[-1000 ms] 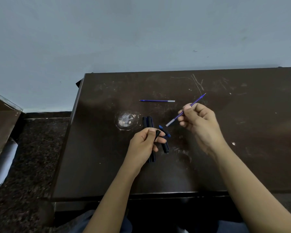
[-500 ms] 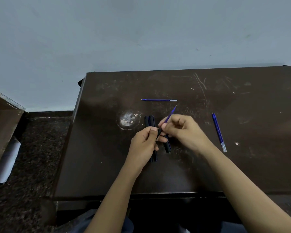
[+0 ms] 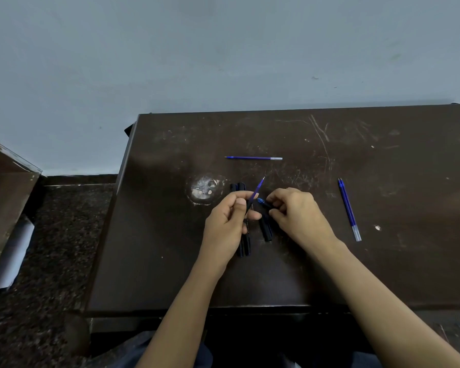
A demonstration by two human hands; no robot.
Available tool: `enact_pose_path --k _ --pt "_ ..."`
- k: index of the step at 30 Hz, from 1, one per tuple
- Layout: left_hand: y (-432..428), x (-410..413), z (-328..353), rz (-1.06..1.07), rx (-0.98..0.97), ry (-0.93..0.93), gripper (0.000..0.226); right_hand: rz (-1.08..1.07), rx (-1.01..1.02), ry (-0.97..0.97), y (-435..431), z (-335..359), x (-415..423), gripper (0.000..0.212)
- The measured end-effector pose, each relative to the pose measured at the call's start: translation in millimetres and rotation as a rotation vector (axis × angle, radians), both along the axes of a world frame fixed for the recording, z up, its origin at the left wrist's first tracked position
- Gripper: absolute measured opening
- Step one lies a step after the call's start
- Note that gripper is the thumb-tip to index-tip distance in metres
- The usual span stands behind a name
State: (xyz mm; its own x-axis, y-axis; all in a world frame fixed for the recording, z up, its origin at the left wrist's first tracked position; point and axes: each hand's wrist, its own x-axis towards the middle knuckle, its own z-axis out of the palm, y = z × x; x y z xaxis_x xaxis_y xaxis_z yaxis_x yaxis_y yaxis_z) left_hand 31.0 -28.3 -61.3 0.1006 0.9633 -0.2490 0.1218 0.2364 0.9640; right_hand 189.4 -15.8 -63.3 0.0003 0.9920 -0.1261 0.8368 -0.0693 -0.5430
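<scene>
Refill (image 3: 258, 187) slim, blue: left hand (image 3: 227, 221); cap (image 3: 262, 201): right hand (image 3: 298, 216).

Landmark: worn pale patch (image 3: 203, 191) on the dark table (image 3: 383, 261).

- Left hand (image 3: 230, 216), just right of the patch, pinches a black barrel (image 3: 248, 208); a blue refill (image 3: 258, 188) protrudes from it, tilted away.
- Right hand (image 3: 295, 213), further right, grips a blue-ended part (image 3: 262, 201).
- Black pens (image 3: 243, 245) lie under the left hand.
- Single refill (image 3: 252, 158) lies beyond the patch.
- Pair of refills (image 3: 348, 208) lies well to its right.

Open tabletop (image 3: 276, 282) at front edge, pen barrels (image 3: 244, 247) mid-table, refill (image 3: 253, 158) behind, apparently two refills (image 3: 348, 208) right
</scene>
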Motion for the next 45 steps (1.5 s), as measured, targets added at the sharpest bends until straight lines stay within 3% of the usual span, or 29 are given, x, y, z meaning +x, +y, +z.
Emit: enact_pose_path --k 2,4,5,9,12,22,30,41,45 --pt "0 -1 0 -0.009 0.006 0.000 0.027 -0.013 0.020 -0.039 1 -1 1 0.029" --pt "0 -1 -1 -0.015 0.007 -0.003 0.027 -0.110 0.064 0.091 2 1 3 0.026" --pt "0 -1 -2 -0.017 0.006 -0.002 0.027 -0.200 0.062 0.266 4 3 4 0.021" --pt "0 2 -6 -0.028 0.004 0.010 0.026 -0.502 -0.144 1.282 12 14 7 0.013" --pt "0 3 -8 -0.036 0.004 0.025 0.026 -0.542 -0.225 1.500 13 17 7 0.012" --pt "-1 3 -8 -0.052 -0.009 0.039 0.027 -0.401 -0.243 1.416 12 15 8 0.011" --pt "-1 0 -8 -0.057 -0.018 0.120 0.027 -0.291 -0.237 1.226 12 14 6 0.017" --pt "1 -1 0 -0.037 -0.076 0.070 0.019 -0.202 -0.373 1.263 11 13 7 0.019" --pt "2 -3 1 -0.037 -0.098 0.069 0.028 -0.190 -0.385 1.262 11 12 6 0.018"
